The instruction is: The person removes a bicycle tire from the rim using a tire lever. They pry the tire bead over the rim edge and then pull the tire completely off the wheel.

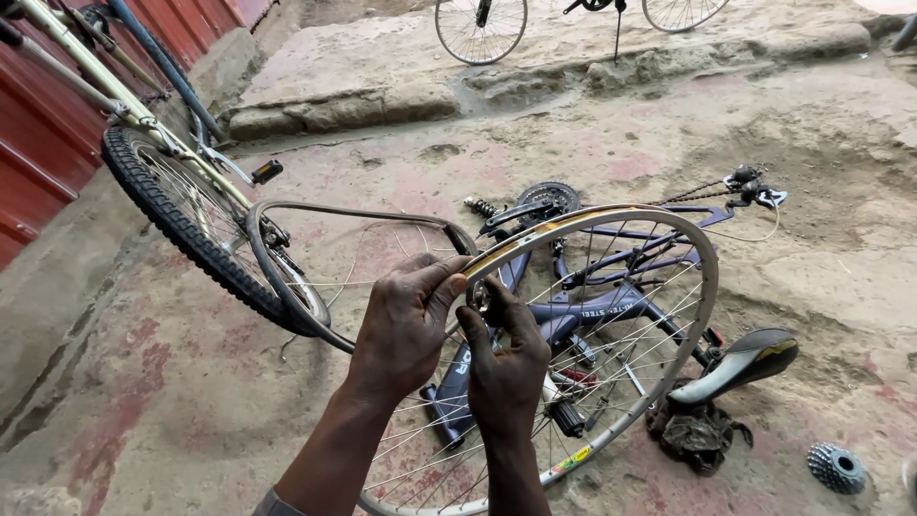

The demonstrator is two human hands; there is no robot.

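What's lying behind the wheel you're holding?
Through the wheel spokes: a blue bike frame on the ground. Both hands, left hand and right hand, cover part of it.

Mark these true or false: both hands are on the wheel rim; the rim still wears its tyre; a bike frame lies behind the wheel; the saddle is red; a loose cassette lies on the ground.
1. Left hand and right hand grip the wheel rim: true.
2. Rim wears a tyre: false, it is bare; an inner tube loops off it.
3. Blue bike frame lies behind: true.
4. Saddle is red: false, black.
5. Cassette lies loose on the ground: true.
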